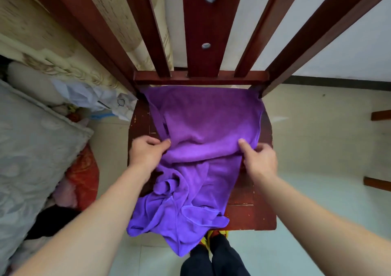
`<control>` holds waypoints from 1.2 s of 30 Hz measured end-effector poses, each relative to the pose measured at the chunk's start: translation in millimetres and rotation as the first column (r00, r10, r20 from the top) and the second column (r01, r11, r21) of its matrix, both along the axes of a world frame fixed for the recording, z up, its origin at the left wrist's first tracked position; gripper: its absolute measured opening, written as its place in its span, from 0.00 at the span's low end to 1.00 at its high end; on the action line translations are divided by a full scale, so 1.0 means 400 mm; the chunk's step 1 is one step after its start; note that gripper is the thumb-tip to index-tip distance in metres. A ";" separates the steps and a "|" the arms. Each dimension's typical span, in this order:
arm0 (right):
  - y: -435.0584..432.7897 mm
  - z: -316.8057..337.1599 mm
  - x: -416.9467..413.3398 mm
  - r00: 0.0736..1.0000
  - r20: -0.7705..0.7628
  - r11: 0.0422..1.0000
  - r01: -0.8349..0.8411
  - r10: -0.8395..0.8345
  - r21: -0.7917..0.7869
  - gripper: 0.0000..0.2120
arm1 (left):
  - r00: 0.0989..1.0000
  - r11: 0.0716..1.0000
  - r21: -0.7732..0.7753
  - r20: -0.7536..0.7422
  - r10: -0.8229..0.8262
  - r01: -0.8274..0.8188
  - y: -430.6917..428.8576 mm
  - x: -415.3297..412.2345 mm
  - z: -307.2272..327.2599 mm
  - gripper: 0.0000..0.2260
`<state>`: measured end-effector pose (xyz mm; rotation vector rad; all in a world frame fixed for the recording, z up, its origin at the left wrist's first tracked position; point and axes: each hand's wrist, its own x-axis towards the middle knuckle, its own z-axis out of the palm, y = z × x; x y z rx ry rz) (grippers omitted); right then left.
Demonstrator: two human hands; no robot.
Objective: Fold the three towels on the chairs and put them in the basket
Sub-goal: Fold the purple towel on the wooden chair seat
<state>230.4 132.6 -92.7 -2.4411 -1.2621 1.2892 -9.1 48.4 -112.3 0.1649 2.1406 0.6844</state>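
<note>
Head view shows the purple towel (203, 140) spread over the chair (249, 210) seat, both hands pinching a fold: left hand (146, 152), right hand (261, 161). Folding looks underway; next, the fold needs carrying across evenly.

head view, steeply downward, close over chair seat (249, 212)

The towel (201, 149) is solid purple. The chair (249, 210) is dark reddish-brown wood with scuffed paint. At the frame's left, grey embossed bedding (31, 144) and a beige patterned curtain (42, 32). The floor (317, 149) is pale tile.
</note>
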 end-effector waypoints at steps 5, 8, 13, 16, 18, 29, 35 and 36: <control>-0.113 -0.015 -0.012 0.983 -0.178 0.988 -0.076 0.052 -0.133 0.18 | 0.989 0.987 -0.061 -0.003 -0.147 0.146 -0.056 0.086 0.005 0.13; -0.105 -0.017 0.029 0.981 -0.186 0.998 0.062 -0.062 -0.007 0.14 | 0.989 0.995 -0.013 -0.108 -0.098 0.097 -0.059 0.101 0.029 0.13; -0.106 -0.007 0.124 0.999 -0.049 0.998 0.009 -0.006 0.063 0.10 | 0.944 0.952 0.141 0.231 0.235 -0.272 -0.109 0.110 0.037 0.14; -0.126 -0.007 0.176 0.996 0.052 0.997 -0.071 0.070 0.031 0.11 | 0.855 0.871 0.077 0.252 0.454 -0.485 -0.143 0.088 0.023 0.13; -0.145 -0.009 0.204 0.985 0.101 0.989 -0.131 0.137 -0.062 0.13 | 0.862 0.859 0.083 0.108 0.496 -0.505 -0.153 0.071 0.020 0.10; 0.055 0.021 0.040 0.906 0.196 0.906 -0.404 0.376 0.129 0.25 | 0.923 0.983 0.087 -0.338 0.183 -0.163 -0.012 -0.043 0.035 0.10; 0.156 -0.002 0.031 0.917 0.229 0.939 -0.341 0.325 0.034 0.05 | 0.917 0.992 0.065 -0.378 0.126 -0.109 0.025 -0.056 0.044 0.12; 0.154 0.005 0.047 0.907 0.266 0.937 -0.348 0.327 0.034 0.06 | 0.918 0.997 0.028 -0.389 0.075 -0.069 0.017 -0.056 0.049 0.13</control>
